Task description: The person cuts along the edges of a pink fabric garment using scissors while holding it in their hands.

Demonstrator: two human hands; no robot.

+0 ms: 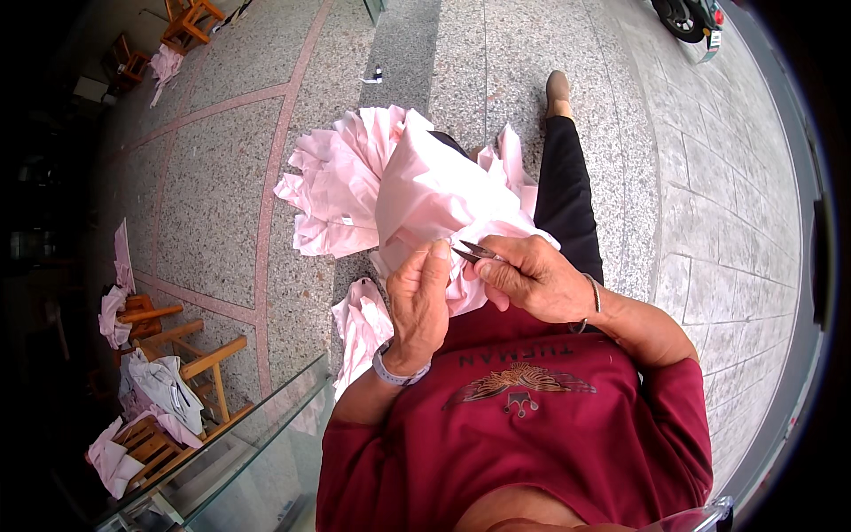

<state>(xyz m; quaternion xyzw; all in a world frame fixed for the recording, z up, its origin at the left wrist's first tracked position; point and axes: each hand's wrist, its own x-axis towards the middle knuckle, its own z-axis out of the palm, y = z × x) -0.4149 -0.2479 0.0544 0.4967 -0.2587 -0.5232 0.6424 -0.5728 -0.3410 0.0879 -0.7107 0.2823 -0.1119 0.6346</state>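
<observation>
Pale pink fabric (434, 182) lies bunched over my lap, and its folds spread out to the left. My left hand (418, 306) pinches an edge of it between thumb and fingers. In my right hand (542, 282) is a small pair of dark metal thread snips (474, 250), held by thumb and fingers. The blades point left toward my left fingertips, close to the pinched edge. Whether a thread lies between the blades is too small to tell.
More pink cloth (362, 324) hangs left of my lap, beside a glass panel (266, 457). Garments drape over wooden stools (217, 363) at the left. A small black-and-white object (378, 75) lies on the speckled floor ahead. A vehicle wheel (679, 19) shows at the far right.
</observation>
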